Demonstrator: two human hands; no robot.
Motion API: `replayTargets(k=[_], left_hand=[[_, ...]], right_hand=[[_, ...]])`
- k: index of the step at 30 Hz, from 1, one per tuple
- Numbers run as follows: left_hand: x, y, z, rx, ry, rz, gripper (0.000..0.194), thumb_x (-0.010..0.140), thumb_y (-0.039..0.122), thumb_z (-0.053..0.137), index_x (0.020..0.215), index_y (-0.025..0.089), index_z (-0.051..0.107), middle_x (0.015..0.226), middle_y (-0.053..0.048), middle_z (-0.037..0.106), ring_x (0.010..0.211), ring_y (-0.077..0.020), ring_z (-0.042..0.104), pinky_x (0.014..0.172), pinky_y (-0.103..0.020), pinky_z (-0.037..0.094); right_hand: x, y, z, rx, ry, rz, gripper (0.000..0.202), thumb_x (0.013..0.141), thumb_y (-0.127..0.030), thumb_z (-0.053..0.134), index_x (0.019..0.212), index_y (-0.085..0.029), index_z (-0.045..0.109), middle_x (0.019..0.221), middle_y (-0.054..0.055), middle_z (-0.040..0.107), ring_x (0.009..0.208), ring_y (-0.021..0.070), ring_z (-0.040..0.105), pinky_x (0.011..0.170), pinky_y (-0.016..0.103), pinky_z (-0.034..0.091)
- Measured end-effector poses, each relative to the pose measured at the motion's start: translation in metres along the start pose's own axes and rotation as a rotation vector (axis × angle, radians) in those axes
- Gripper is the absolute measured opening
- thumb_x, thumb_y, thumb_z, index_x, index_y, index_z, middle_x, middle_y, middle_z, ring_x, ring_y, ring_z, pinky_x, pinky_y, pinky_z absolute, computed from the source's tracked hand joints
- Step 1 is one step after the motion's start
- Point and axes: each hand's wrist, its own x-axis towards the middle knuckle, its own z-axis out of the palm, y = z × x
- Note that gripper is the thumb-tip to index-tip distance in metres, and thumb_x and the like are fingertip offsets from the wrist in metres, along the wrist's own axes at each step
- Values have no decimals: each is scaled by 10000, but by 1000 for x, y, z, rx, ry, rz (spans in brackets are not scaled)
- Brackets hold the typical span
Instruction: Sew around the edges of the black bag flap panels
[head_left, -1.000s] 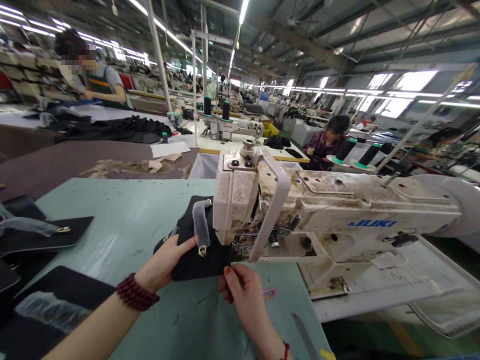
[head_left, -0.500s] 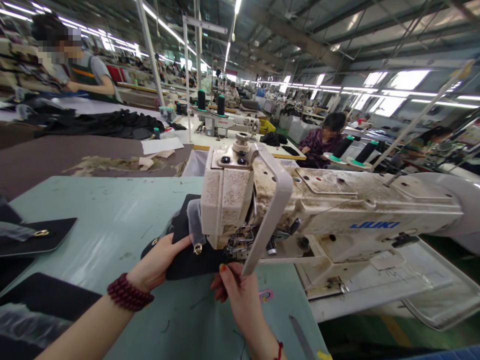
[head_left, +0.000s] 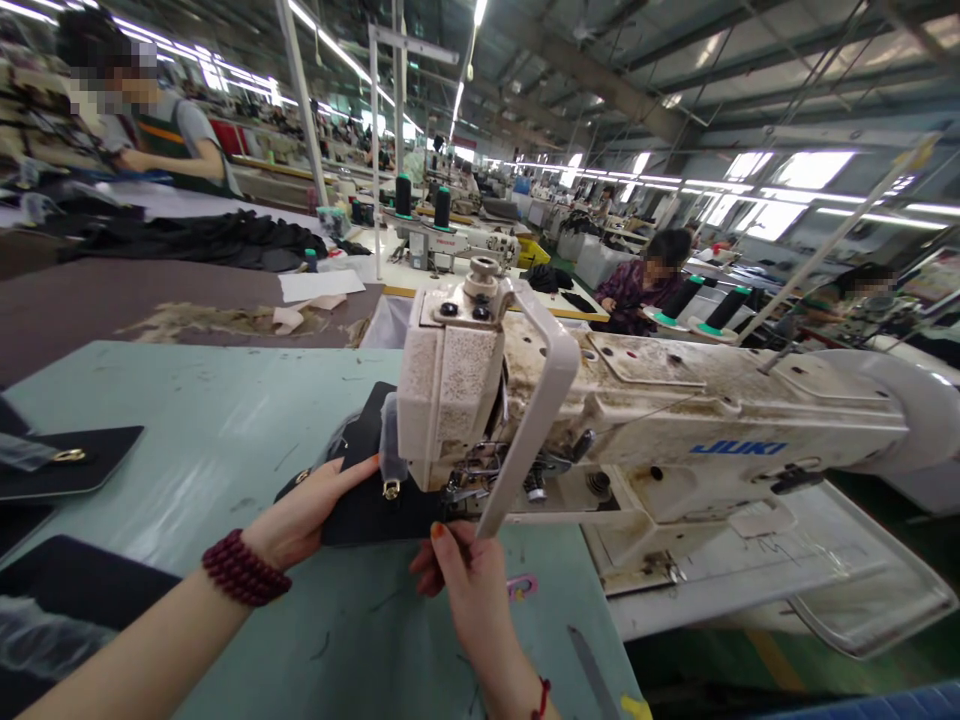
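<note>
A flat black panel (head_left: 360, 515) with a gold clasp (head_left: 391, 490) and a strip of clear plastic wrap (head_left: 391, 440) lies partly under the head of a JUKI sewing machine (head_left: 450, 400). My left hand (head_left: 307, 510) grips its left side, thumb stretched over the top; the other fingers are largely hidden. At the near edge, close to the presser foot (head_left: 459, 495), my right hand (head_left: 469, 570) pinches the panel between thumb and curled fingers, just beside the machine's white guard bar (head_left: 532, 420).
More black panels (head_left: 82, 580) in plastic lie on the green table (head_left: 187, 400) at left. Pink snips (head_left: 521, 586) and a grey blade-like strip (head_left: 592, 665) lie right of my right hand. Co-workers sit at other machines beyond. Thread cones (head_left: 675, 300) stand behind the machine.
The whole view has shifted slightly, so everything sits a little further left. Both hands keep their hold on the black panel, which shows hardly any movement under the machine head.
</note>
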Motion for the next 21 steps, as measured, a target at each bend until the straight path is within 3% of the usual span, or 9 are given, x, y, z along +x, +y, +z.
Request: replayTargets(k=[3,6,14,21], left_hand=[[-7,-1,-8,168,-165,-14,406,661,361,826,1002,161,732,866,-96,755,676,-236,703,524,-274,551],[-12,0,-11,378,-231,-20,323,676,296,814,951,144,741,788,-85,736,588,-188,649,460,-225,485],[-12,3,-9,392,-272,29,242,698,281,793,900,158,745,773,-71,722,592,-182,613,535,-260,509],[-4,3,-10,401,-225,16,244,704,312,794,859,130,745,756,-85,731,573,-152,608,536,-226,513]], right_hand=[[-1,-2,1,18,4,28,745,733,-816,527,786,-74,532,716,107,604,500,56,512,467,122,390],[-2,-4,2,27,-1,50,757,702,-830,542,769,-76,524,723,107,605,507,55,514,469,120,395],[-5,-4,4,13,24,16,741,755,-790,533,809,-52,568,719,114,607,512,60,524,486,126,413],[4,-11,9,36,77,48,821,692,-846,524,854,-44,583,686,109,600,477,66,523,446,124,389]])
